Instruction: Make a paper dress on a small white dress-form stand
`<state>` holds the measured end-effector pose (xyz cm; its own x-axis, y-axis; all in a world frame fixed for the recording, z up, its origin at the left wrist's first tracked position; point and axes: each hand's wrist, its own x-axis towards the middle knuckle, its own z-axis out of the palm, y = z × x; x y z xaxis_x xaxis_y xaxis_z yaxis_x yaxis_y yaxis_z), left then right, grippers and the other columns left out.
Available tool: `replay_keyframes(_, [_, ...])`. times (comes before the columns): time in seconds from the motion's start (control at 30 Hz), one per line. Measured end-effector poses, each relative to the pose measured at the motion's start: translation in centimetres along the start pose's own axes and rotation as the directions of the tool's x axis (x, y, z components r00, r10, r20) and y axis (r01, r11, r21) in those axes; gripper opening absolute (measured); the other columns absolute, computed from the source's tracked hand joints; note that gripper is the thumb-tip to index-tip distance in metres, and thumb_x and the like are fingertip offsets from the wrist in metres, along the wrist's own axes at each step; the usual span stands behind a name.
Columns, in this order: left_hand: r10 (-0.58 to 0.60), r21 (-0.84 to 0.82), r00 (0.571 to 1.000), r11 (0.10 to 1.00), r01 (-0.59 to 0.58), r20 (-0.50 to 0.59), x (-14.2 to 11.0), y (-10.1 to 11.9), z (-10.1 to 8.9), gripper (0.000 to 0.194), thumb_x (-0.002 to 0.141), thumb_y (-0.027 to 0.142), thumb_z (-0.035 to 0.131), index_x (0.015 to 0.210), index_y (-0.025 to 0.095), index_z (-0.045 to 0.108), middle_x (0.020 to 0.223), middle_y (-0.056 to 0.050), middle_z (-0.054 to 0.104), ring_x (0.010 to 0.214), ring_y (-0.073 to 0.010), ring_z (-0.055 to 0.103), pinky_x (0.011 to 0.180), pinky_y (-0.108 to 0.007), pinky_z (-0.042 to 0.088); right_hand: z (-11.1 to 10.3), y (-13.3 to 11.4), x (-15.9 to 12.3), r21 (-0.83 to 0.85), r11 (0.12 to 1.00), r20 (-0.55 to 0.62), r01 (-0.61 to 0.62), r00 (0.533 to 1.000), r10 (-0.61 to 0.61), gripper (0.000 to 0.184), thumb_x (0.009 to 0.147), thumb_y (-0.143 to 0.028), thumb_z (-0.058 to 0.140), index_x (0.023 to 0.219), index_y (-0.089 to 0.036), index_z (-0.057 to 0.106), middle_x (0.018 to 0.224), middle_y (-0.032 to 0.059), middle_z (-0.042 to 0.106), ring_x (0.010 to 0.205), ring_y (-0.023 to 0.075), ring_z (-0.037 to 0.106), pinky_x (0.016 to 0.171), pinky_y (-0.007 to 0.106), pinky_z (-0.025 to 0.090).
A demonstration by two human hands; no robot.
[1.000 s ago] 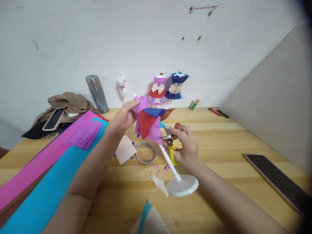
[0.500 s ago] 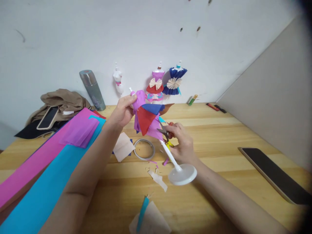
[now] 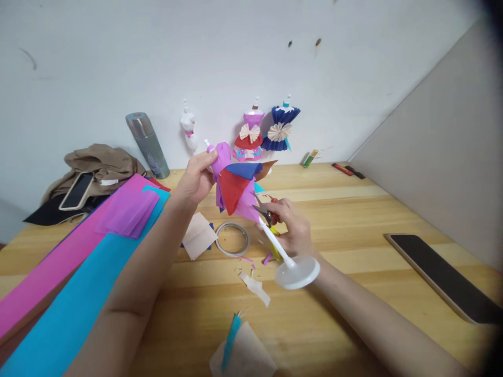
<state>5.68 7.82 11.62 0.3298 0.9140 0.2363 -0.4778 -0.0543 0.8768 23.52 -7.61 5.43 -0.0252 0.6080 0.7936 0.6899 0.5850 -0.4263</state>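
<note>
My left hand [image 3: 199,175] grips a small mannequin [image 3: 221,157] near its neck and shoulder, holding it tilted above the table. It wears a purple paper dress with red [image 3: 233,189], blue and brown paper points over the skirt. Its white stand [image 3: 297,272] slants down to the right. In my right hand [image 3: 293,225] is a pair of scissors [image 3: 266,212], with red and yellow handles. The blades are parted at the right edge of the purple skirt; whether they touch the paper I cannot tell. My right fingers partly cover the handles.
Coloured paper sheets [image 3: 88,277] lie at the left, near a cap, cloth and phone [image 3: 77,191]. A tape roll [image 3: 232,239] and paper scraps [image 3: 255,288] sit mid-table. Three mannequins [image 3: 280,128] and a flask [image 3: 147,146] stand by the wall. A dark tablet-like slab [image 3: 440,275] lies right.
The mannequin has tilted slightly, its base shifting a little up and right. The scissors remain at the skirt's edge with their blades apart.
</note>
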Motion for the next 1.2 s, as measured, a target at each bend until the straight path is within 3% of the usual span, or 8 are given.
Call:
replay_keyframes(0.23, [0.028, -0.035, 1.0, 0.999, -0.027, 0.011, 0.01, -0.13, -0.03, 0.033, 0.078, 0.04, 0.084, 0.067, 0.02, 0.06, 0.065, -0.002, 0.066, 0.074, -0.0205, 0.066, 0.072, -0.033, 0.051, -0.1, -0.1, -0.09, 0.007, 1.0, 0.008, -0.004, 1.0, 0.004, 0.02, 0.093, -0.027, 0.069, 0.114, -0.028, 0.067, 0.08, 0.0024, 0.057, 0.074, 0.0212, 0.061, 0.065, 0.035, 0.053])
replay_keyframes(0.4, [0.039, -0.039, 0.999, 0.999, -0.038, 0.023, 0.08, -0.33, -0.24, 0.032, 0.077, 0.04, 0.085, 0.07, 0.019, 0.061, 0.067, -0.002, 0.067, 0.077, -0.0213, 0.069, 0.073, -0.033, 0.052, 0.31, 0.4, -0.23, 0.003, 0.998, -0.056, 0.065, 0.996, -0.064, 0.017, 0.093, -0.027, 0.069, 0.11, -0.023, 0.068, 0.077, 0.0012, 0.057, 0.067, 0.0174, 0.057, 0.058, 0.031, 0.049])
replay_keyframes(0.6, [0.062, -0.04, 0.998, 0.997, -0.061, 0.022, 0.3, -0.68, -0.45, 0.031, 0.074, 0.041, 0.086, 0.069, 0.021, 0.062, 0.067, -0.001, 0.067, 0.083, -0.0221, 0.071, 0.072, -0.032, 0.054, 0.44, 0.55, -0.43, -0.042, 0.999, -0.054, 0.011, 0.998, -0.013, 0.016, 0.094, -0.035, 0.069, 0.105, -0.024, 0.072, 0.074, 0.0015, 0.059, 0.063, 0.0165, 0.056, 0.057, 0.031, 0.049])
replay_keyframes(0.77, [0.039, 0.0, 0.999, 0.999, -0.039, -0.009, 0.4, -0.81, -0.46, 0.029, 0.073, 0.044, 0.085, 0.068, 0.025, 0.064, 0.062, -0.003, 0.066, 0.091, -0.0282, 0.072, 0.069, -0.035, 0.055, 0.23, 0.48, -0.5, -0.031, 1.0, -0.053, -0.003, 0.999, 0.002, 0.016, 0.091, -0.033, 0.071, 0.104, -0.023, 0.075, 0.074, 0.0024, 0.06, 0.063, 0.0169, 0.058, 0.055, 0.03, 0.049])
replay_keyframes(1.0, [0.039, -0.016, 0.998, 0.999, -0.038, 0.051, 0.34, -0.69, -0.35, 0.031, 0.073, 0.046, 0.085, 0.071, 0.023, 0.064, 0.059, 0.0, 0.057, 0.071, -0.0216, 0.067, 0.06, -0.031, 0.051, 0.35, 0.59, -0.58, -0.064, 0.997, -0.083, 0.041, 0.995, -0.046, 0.016, 0.093, -0.032, 0.07, 0.106, -0.023, 0.076, 0.072, 0.0009, 0.057, 0.06, 0.0148, 0.055, 0.054, 0.028, 0.047])
replay_keyframes(1.2, [0.017, 0.0, 1.0, 1.0, -0.017, 0.018, 0.06, -0.46, -0.21, 0.031, 0.079, 0.044, 0.083, 0.071, 0.023, 0.062, 0.059, -0.001, 0.06, 0.078, -0.0235, 0.068, 0.069, -0.034, 0.052, 0.04, 0.56, -0.55, -0.11, 0.993, -0.057, 0.033, 0.998, -0.04, 0.016, 0.094, -0.031, 0.07, 0.105, -0.022, 0.076, 0.07, -0.0004, 0.054, 0.057, 0.0138, 0.052, 0.051, 0.027, 0.044])
